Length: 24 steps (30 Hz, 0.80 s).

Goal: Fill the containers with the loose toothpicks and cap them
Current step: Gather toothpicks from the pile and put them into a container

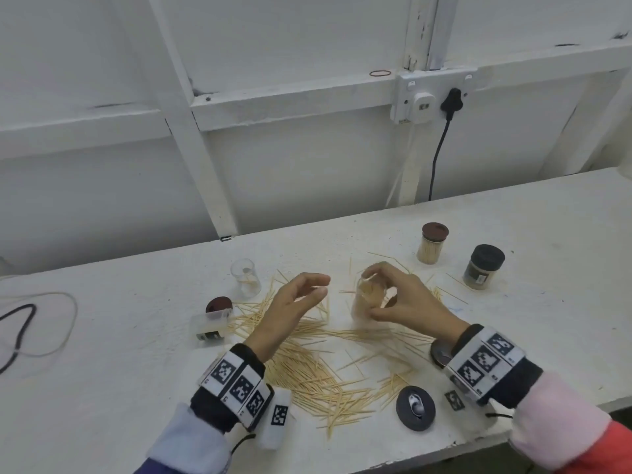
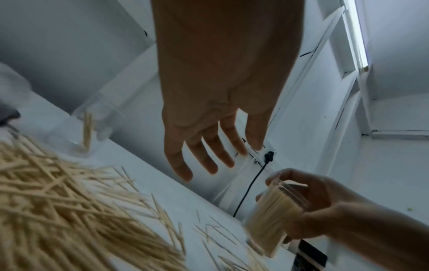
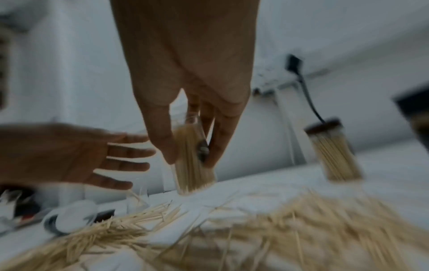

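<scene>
The right hand (image 1: 407,299) grasps an uncapped clear container (image 1: 368,297) packed with toothpicks, fingers and thumb curled round its wall. The container stands roughly upright, long axis near vertical, base at or just above the bench (image 1: 547,213); contact cannot be told. The left hand (image 1: 290,302) is released, fingers spread and relaxed, holding nothing, just beside the container on its left, palm turned toward it. The right hand is therefore the one on the task's thing; the left is nearest the heap of loose toothpicks (image 1: 318,371), which lies on the bench beneath and between both wrists.

Count of containers: five. One in hand; one capped brown and full (image 1: 431,246) at the far right; one capped black (image 1: 483,266) beside it; one clear and nearly empty (image 1: 245,277), upright to the far left; one lying on its side (image 1: 210,325) at the left.

Loose caps: a brown one (image 1: 219,304) touching the toppled container, a dark one (image 1: 415,408) near the front edge, and a third partly hidden under the right wrist.

Judgement: the held container looks full and capping is due.
</scene>
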Tool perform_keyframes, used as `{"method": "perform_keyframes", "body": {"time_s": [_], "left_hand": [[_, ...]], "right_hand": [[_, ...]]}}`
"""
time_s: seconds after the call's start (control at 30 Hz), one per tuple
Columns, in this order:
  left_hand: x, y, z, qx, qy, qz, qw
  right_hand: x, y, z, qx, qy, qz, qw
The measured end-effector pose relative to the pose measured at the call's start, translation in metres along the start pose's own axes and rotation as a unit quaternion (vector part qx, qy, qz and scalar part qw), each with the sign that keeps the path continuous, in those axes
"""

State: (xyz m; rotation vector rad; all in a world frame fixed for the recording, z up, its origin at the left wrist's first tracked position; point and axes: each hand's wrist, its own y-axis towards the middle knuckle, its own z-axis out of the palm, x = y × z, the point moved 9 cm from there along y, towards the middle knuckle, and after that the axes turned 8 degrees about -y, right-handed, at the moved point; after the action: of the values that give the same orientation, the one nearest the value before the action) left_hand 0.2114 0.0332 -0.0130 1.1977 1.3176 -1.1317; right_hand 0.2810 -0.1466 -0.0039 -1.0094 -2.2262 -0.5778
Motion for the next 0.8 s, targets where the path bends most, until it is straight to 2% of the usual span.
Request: {"method": "perform_keyframes", "body": {"time_s": [0.13, 0.33, 0.57, 0.73, 0.8], "left_hand": [[0.001, -0.013, -0.012, 0.004, 0.036, 0.014, 0.999], [0.009, -0.025, -0.016, 0.003, 0.111, 0.041, 0.993], [0.006, -0.027, -0.022, -0.004, 0.114, 0.089, 0.989], [0.013, -0.025, -0.038, -0.009, 0.120, 0.080, 0.990], [0.015, -0.025, -0.040, -0.002, 0.118, 0.079, 0.990]], "right_hand": [[0.018, 0.009, 0.008, 0.039, 0.011, -0.019, 0.999], [0.050, 0.026, 0.025, 0.052, 0.009, -0.044, 0.998], [0.089, 0.037, 0.057, 0.118, 0.065, -0.090, 0.987], [0.092, 0.045, 0.069, 0.195, 0.189, -0.043, 0.961], [0.089, 0.051, 0.071, 0.187, 0.203, -0.036, 0.960]]}}
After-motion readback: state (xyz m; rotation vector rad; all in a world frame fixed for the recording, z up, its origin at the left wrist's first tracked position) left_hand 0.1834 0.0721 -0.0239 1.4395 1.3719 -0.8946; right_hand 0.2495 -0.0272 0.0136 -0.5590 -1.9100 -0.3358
